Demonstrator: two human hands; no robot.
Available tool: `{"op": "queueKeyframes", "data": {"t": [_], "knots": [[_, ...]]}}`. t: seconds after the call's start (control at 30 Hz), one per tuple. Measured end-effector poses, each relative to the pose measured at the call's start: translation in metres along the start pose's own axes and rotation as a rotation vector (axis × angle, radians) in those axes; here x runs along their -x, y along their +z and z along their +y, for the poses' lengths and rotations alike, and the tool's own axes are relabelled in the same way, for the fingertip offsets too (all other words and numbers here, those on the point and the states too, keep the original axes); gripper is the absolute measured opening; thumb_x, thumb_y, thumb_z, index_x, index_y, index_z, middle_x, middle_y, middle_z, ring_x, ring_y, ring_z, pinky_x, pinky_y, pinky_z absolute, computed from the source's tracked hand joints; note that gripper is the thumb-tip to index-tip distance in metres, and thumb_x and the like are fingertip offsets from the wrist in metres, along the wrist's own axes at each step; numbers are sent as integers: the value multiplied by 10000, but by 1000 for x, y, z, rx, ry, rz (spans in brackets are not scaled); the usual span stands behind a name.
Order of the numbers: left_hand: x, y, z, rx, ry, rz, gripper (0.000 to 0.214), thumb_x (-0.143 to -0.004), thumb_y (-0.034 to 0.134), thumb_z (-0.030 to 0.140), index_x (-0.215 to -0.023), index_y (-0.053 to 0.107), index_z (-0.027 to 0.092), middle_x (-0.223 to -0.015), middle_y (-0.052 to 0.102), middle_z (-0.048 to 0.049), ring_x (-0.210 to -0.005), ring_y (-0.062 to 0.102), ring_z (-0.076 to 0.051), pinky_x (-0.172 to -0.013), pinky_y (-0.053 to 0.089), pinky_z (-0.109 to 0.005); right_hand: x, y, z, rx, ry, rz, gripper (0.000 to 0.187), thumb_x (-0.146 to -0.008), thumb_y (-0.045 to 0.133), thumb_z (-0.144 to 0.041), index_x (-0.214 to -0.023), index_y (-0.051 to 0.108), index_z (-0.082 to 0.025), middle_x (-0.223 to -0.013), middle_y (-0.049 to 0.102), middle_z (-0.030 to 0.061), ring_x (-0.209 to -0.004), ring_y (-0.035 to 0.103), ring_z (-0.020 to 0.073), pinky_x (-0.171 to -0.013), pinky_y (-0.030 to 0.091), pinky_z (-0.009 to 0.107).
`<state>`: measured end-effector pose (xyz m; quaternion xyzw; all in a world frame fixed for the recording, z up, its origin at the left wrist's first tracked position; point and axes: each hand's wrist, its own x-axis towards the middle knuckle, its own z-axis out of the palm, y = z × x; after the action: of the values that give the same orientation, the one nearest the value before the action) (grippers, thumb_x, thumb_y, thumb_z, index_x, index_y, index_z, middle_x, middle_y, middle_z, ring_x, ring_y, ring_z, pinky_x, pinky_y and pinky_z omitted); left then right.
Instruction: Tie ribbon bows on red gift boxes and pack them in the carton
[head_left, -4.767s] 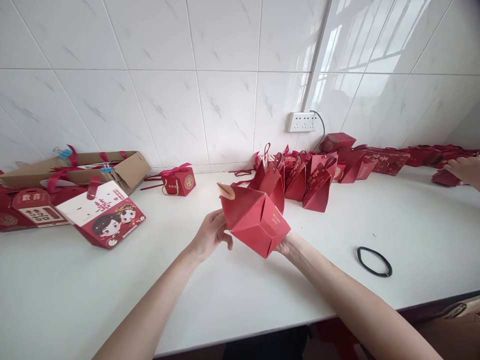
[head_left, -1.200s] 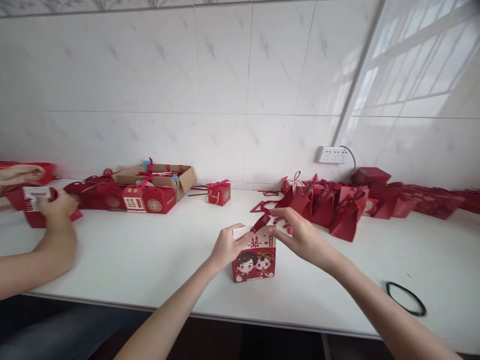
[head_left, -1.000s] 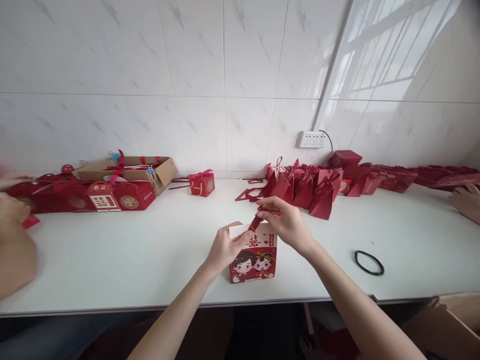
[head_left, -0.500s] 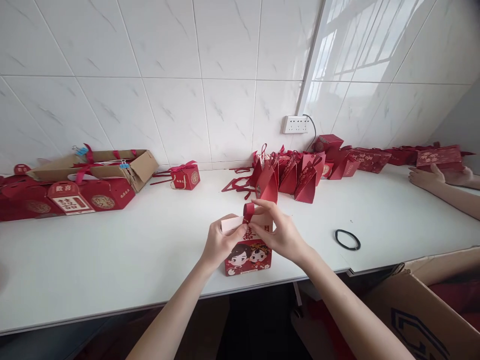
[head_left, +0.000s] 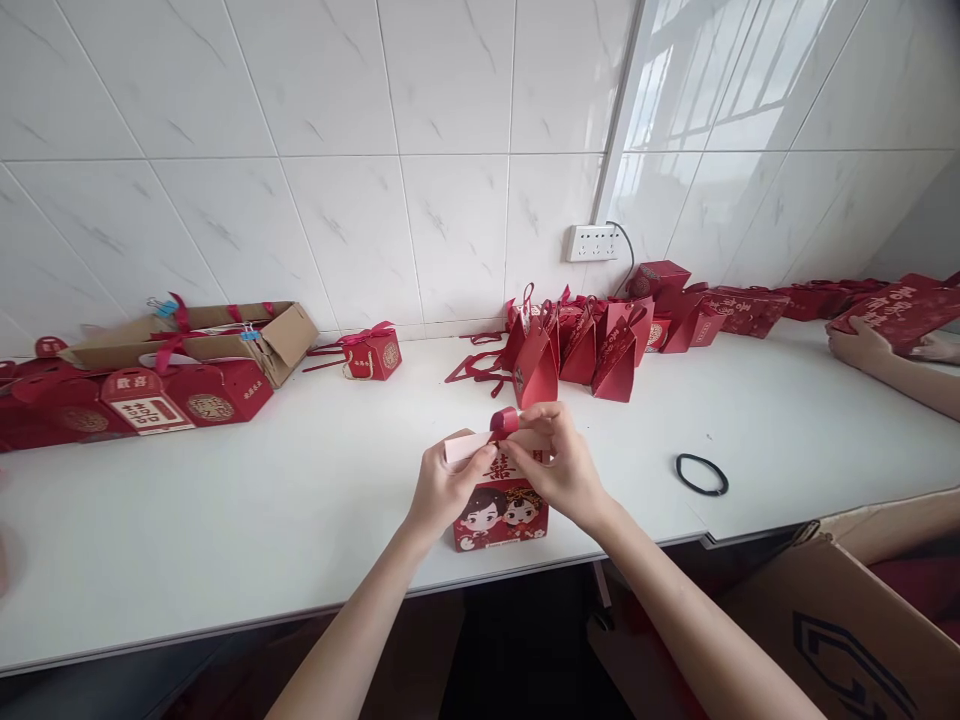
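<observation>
A red and pale gift box (head_left: 501, 515) with two cartoon faces stands upright near the table's front edge. My left hand (head_left: 448, 487) grips its top left side, thumb pressed at the front beside the ribbon. A red ribbon (head_left: 504, 421) loops up from the middle of the box's top. My right hand (head_left: 559, 462) is closed at the top right, with thumb and fingertips pinching at the ribbon's base. The ribbon's ends are hidden behind the fingers and the box top.
Finished red boxes (head_left: 576, 345) stand behind. One small box (head_left: 372, 352) sits by the wall; more boxes (head_left: 210, 392) and a cardboard tray (head_left: 281, 345) lie left. A black band (head_left: 702, 474) rests right. Another person's hand (head_left: 861, 345) holds a red box. A carton (head_left: 847, 600) stands lower right.
The ribbon loop has tipped over to the right, and my right fingers have curled in lower beside it. At far right, the other person has lifted and tilted a red box.
</observation>
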<state>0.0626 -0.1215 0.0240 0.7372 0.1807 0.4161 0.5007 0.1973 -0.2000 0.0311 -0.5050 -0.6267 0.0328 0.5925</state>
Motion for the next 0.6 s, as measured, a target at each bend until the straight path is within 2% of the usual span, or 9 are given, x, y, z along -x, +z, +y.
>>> {"op": "queueKeyframes", "data": {"t": [0.07,0.17,0.27,0.4,0.5,0.6], "knots": [[0,0,-1,3,1,6,313,-839,556,385,-623,482,170,-551,371,47,-510,359,-75,-470,327,-188,1,2,0,51,-5,27,142,-844,569,-174,-921,465,-232,-729,664,-3,-637,659,137,-548,531,237],[1,-2,-1,-10,-9,27,273,-813,587,400,-679,543,166,-591,460,28,-545,440,-93,-506,390,-197,3,3,1,128,-109,106,49,-847,577,-185,-825,543,-213,-911,655,57,-773,657,150,-609,547,250],[2,-4,1,-21,-38,70,247,-770,638,396,-863,605,170,-734,591,-9,-621,541,-120,-571,455,-217,4,2,0,149,-111,146,52,-834,597,-194,-838,551,-217,-853,649,38,-749,649,150,-611,545,252],[3,-7,8,-114,-46,29,207,-768,642,369,-780,611,165,-695,587,2,-617,530,-109,-563,436,-197,-1,-3,-6,120,7,89,164,-823,614,-244,-977,561,-219,-820,684,26,-717,665,162,-646,554,271],[1,-9,18,-210,-46,-21,167,-760,640,329,-748,604,166,-677,594,10,-617,540,-111,-568,437,-197,-10,-8,-12,104,74,5,96,-858,564,-293,-871,609,-209,-745,687,24,-656,656,160,-611,542,267],[-2,-13,30,-314,-71,-84,109,-756,629,282,-768,618,174,-727,641,5,-678,588,-131,-620,464,-207,-17,-10,-15,93,107,-59,164,-868,542,-307,-754,594,-202,-685,660,16,-613,625,148,-550,514,247]]}}
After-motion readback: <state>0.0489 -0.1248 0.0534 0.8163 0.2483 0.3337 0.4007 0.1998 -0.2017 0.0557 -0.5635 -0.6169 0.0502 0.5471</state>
